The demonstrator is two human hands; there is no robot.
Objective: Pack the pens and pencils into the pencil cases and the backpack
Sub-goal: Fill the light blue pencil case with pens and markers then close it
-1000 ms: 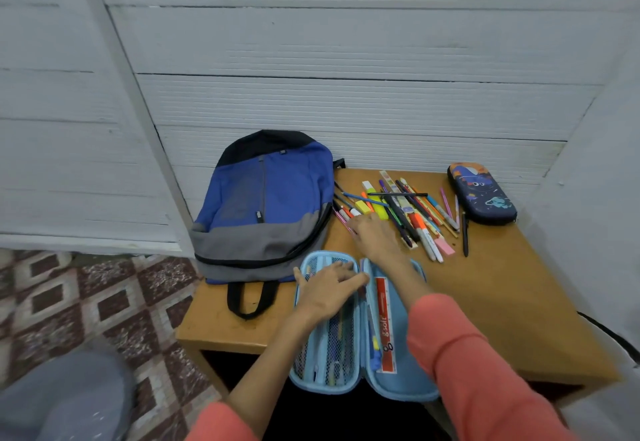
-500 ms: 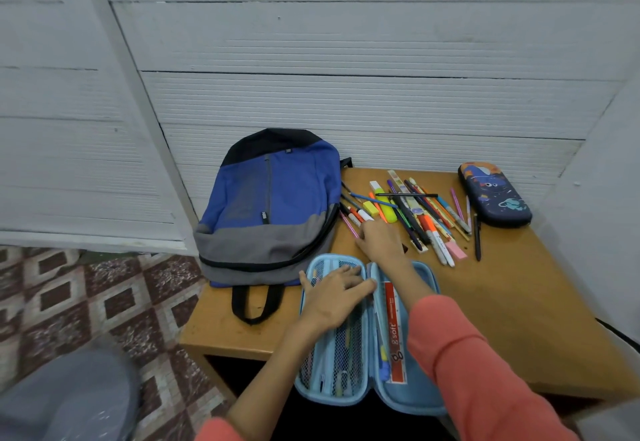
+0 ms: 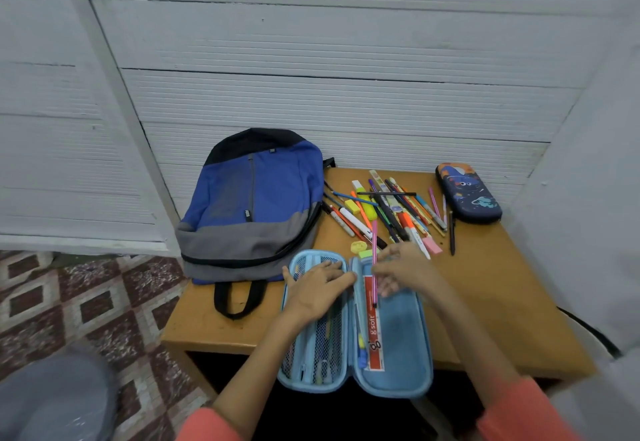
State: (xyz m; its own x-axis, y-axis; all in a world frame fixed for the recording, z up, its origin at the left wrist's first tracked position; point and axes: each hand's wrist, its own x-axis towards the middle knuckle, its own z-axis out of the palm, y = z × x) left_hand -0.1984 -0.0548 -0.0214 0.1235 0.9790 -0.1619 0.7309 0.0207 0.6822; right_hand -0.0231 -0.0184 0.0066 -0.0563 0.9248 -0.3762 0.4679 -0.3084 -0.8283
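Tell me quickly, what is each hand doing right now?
Left hand: open, resting flat on the mesh half of the case.
Right hand: pinches a pink pen over the case.

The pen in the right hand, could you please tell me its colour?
The pen is pink, clearest in the head view.

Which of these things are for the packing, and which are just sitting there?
For the job: open blue pencil case, pink pen, pile of pens and pencils, dark space-print pencil case, backpack.
Just there: wooden table, tiled floor, white wall.
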